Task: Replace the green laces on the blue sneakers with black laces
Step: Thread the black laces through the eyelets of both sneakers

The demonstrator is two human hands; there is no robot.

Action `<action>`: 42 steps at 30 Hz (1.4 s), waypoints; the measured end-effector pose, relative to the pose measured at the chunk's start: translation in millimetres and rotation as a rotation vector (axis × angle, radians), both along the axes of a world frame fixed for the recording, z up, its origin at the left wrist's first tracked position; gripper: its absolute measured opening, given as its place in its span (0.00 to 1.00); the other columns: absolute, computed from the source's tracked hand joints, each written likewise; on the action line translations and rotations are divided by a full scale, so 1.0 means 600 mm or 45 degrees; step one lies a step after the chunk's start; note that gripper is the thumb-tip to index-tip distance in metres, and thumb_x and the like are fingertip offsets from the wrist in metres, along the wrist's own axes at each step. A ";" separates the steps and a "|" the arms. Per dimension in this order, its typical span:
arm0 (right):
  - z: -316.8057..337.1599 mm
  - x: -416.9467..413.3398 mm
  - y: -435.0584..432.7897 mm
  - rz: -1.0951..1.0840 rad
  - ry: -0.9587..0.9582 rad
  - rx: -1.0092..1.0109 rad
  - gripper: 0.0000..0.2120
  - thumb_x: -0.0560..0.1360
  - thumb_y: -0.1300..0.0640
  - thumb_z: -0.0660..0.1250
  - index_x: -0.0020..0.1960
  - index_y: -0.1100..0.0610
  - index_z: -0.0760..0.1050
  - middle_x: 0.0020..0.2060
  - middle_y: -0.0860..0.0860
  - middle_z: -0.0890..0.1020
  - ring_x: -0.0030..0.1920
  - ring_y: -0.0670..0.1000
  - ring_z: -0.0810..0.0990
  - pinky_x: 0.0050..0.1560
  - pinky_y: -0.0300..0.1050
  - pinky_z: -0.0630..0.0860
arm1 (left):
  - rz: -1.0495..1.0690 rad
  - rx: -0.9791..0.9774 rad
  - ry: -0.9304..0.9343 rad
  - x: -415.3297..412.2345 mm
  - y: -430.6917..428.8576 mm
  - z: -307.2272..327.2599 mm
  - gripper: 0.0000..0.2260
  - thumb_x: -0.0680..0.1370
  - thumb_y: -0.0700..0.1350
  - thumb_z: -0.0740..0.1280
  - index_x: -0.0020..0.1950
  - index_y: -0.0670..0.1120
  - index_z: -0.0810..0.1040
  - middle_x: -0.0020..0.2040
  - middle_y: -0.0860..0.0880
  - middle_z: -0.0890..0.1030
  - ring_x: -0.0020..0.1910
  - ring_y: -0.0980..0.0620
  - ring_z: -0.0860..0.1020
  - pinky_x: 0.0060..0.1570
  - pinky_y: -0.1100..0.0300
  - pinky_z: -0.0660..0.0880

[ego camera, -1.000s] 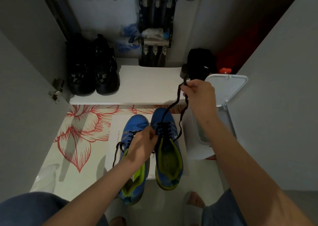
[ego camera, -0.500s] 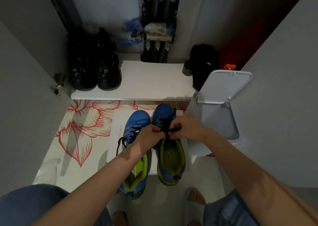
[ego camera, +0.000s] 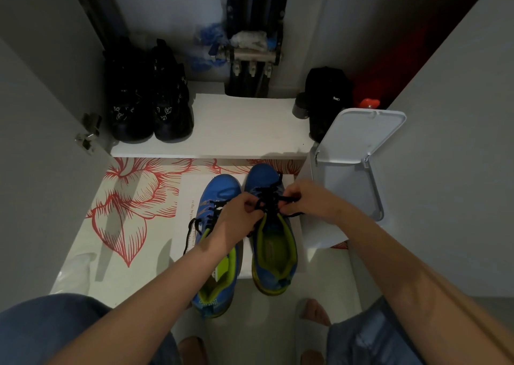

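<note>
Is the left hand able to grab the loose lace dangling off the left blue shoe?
Probably yes: the loose lace dangles beside the left hand, nothing between them. But that hand is pinching the right sneaker's lace, so it must let go first.

head view, looking down (close) over hands [ego camera: 267,209]

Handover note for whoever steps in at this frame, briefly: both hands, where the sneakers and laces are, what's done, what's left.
Left hand and right hand both pinch the black lace over the right sneaker.
Left sneaker stands beside it, threaded in black, its loose lace ends untied.
Both stand on a white sheet.
No green laces in view.
Left to do: finish and tie the right sneaker, then probably tie the left.
</note>
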State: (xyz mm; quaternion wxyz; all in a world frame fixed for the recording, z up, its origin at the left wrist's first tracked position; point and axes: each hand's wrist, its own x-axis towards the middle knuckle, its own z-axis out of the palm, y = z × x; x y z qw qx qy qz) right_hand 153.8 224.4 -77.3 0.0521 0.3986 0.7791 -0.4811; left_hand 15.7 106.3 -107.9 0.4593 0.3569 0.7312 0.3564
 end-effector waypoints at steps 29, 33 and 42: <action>-0.042 -0.019 -0.003 0.007 0.036 0.091 0.06 0.74 0.61 0.69 0.49 0.63 0.80 0.39 0.51 0.78 0.37 0.44 0.74 0.33 0.23 0.69 | 0.118 -0.172 0.031 0.001 0.027 -0.020 0.07 0.82 0.42 0.58 0.52 0.39 0.72 0.42 0.41 0.77 0.41 0.45 0.78 0.47 0.49 0.78; -0.053 -0.018 -0.006 -0.225 0.030 -0.055 0.06 0.79 0.62 0.61 0.44 0.60 0.72 0.31 0.50 0.75 0.31 0.43 0.72 0.27 0.26 0.68 | 0.128 -0.182 -0.126 0.002 0.023 -0.018 0.10 0.81 0.33 0.55 0.43 0.44 0.68 0.37 0.47 0.73 0.30 0.55 0.73 0.27 0.68 0.72; -0.043 -0.015 0.003 -0.309 0.060 -0.115 0.07 0.79 0.59 0.62 0.46 0.61 0.75 0.31 0.53 0.77 0.26 0.43 0.74 0.23 0.28 0.66 | 0.184 -0.034 0.098 -0.002 0.026 -0.014 0.05 0.80 0.45 0.62 0.50 0.44 0.74 0.40 0.47 0.79 0.35 0.50 0.77 0.41 0.51 0.78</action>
